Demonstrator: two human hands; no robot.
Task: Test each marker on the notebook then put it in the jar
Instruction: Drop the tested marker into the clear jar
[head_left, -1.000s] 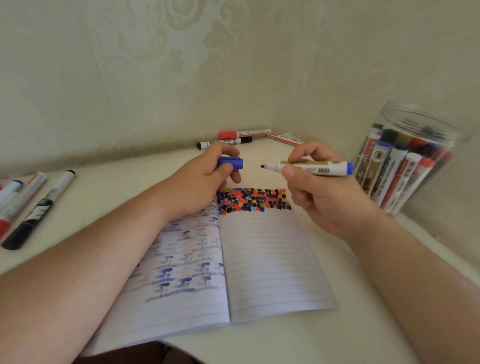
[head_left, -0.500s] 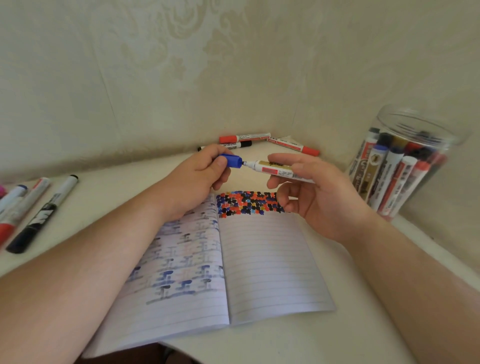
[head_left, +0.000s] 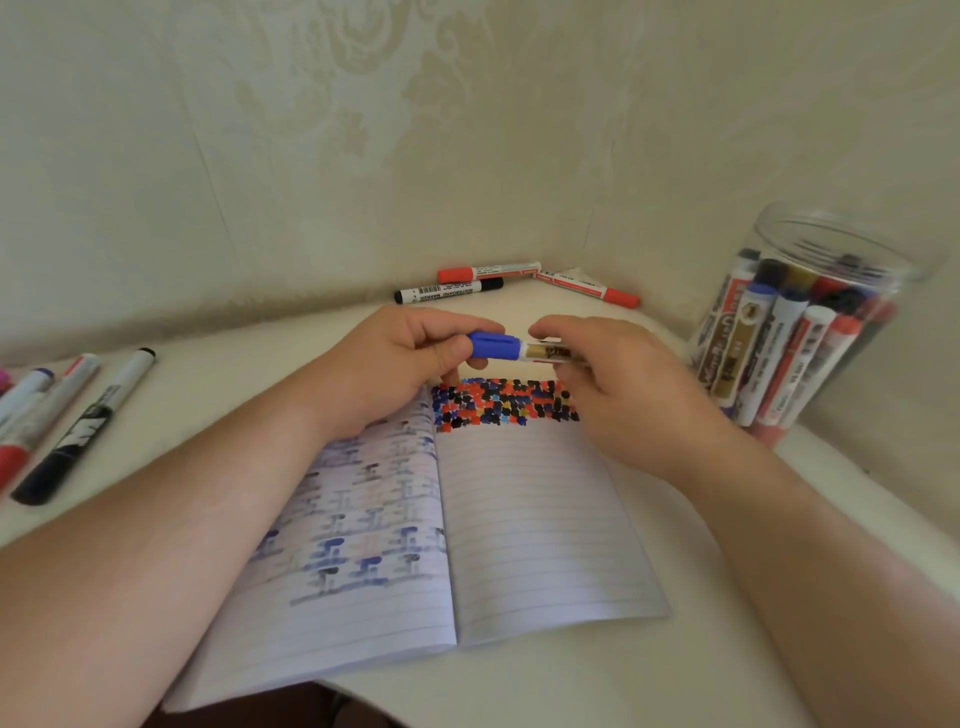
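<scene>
- A pale bench (head_left: 675, 670) is sitting in a corner of patterned cream wallpaper, and an open lined notebook (head_left: 540, 525) is lying across the middle of it.
- Just above the notebook's top edge, the left hand (head_left: 387, 364) is pinching a blue cap (head_left: 493, 347), while the right hand (head_left: 618, 384) is curling its fingers round the barrel of the marker (head_left: 545, 352).
- The cap is sitting on the marker's end, so the step in hand is, I judge, recapping after a test stroke.
- The block of coloured dots (head_left: 504, 402) is filling the top of the notebook's right page, directly beneath the marker.
- The next move is calling for the left grip to let go and the right hand to carry the marker to the jar (head_left: 800, 332), which is standing to the right of the notebook and already looking crowded; the marker would need to go in upright, through a gap.
- More markers are waiting: a group (head_left: 67, 410) left of the notebook and three (head_left: 514, 283) behind it, by the wall.
- Whether the cap is fully clicked home is hard to say, since the join is blurred.
- The right hand is hiding most of the barrel, and the left group is being cut off by the frame edge.
</scene>
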